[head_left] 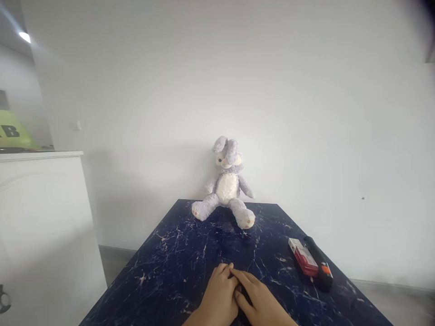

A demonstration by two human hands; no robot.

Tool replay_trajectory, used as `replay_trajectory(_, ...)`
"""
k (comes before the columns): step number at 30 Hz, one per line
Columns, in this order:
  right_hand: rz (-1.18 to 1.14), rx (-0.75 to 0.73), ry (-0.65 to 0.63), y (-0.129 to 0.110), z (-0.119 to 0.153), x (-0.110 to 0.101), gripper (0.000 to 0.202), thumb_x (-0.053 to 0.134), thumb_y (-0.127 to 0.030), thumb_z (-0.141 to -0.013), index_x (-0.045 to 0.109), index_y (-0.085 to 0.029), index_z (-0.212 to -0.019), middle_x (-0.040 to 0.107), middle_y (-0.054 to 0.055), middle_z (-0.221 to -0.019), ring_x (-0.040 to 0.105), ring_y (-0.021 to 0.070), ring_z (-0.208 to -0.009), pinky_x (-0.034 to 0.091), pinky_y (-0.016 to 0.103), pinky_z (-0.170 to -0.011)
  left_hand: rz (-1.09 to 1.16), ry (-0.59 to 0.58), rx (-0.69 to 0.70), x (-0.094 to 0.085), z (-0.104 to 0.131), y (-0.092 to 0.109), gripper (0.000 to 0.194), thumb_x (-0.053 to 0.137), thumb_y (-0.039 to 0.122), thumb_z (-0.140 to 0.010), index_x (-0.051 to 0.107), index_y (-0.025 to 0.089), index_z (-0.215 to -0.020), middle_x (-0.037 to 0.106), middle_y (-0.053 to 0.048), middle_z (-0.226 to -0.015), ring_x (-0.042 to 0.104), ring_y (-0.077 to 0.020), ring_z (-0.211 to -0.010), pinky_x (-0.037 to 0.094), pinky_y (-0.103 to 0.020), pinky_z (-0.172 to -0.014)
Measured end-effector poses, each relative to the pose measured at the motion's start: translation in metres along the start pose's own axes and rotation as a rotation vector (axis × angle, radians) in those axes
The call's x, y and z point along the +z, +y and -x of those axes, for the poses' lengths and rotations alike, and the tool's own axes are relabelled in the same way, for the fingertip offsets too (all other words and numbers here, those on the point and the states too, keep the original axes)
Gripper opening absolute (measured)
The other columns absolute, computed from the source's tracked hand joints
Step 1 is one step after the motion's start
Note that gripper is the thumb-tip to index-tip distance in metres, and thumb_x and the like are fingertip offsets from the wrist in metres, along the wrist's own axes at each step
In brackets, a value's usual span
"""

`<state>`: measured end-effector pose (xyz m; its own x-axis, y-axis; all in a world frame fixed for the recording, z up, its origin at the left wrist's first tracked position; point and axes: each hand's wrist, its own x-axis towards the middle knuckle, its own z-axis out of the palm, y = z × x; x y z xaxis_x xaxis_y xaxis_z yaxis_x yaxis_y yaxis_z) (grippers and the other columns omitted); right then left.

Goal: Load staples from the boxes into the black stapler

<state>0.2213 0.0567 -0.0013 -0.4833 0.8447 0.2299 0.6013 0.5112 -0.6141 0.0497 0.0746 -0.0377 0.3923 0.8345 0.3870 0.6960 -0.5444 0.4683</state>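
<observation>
My left hand rests near the front of the dark blue marbled table, its fingers pointing forward and lying low. Beside it, my right hand leans in with outstretched fingers whose tips touch the left hand's fingers. A small gap shows between the right thumb and index finger. No object is visible in either hand. Past the fingertips, a pale grey plush rabbit with a white belly sits at the far end of the table, one ear drooping over its face.
On the table's right side lie a red and white box and a black cylindrical thing with an orange patch. A white wall stands behind. At the left is a white cabinet with a yellow-green lettered item on top.
</observation>
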Motion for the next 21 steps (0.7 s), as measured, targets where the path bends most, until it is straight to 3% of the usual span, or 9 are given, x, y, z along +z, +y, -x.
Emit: replay_trajectory(21,-0.013,-0.01,-0.007,0.0019,-0.0012,-0.0011,0.05,0.044,-0.033,-0.097,0.046,-0.026,-0.147,0.058,0.008,-0.139,0.057,0.0206,-0.126,0.043,0.031,-0.109,-0.022,-0.002,0.0,-0.0027,-0.0002,0.0032,0.046,0.052,0.007,-0.078,0.072,0.023,-0.117,0.064,-0.01,-0.13,0.051,-0.0301,-0.121,0.042,-0.049,-0.104)
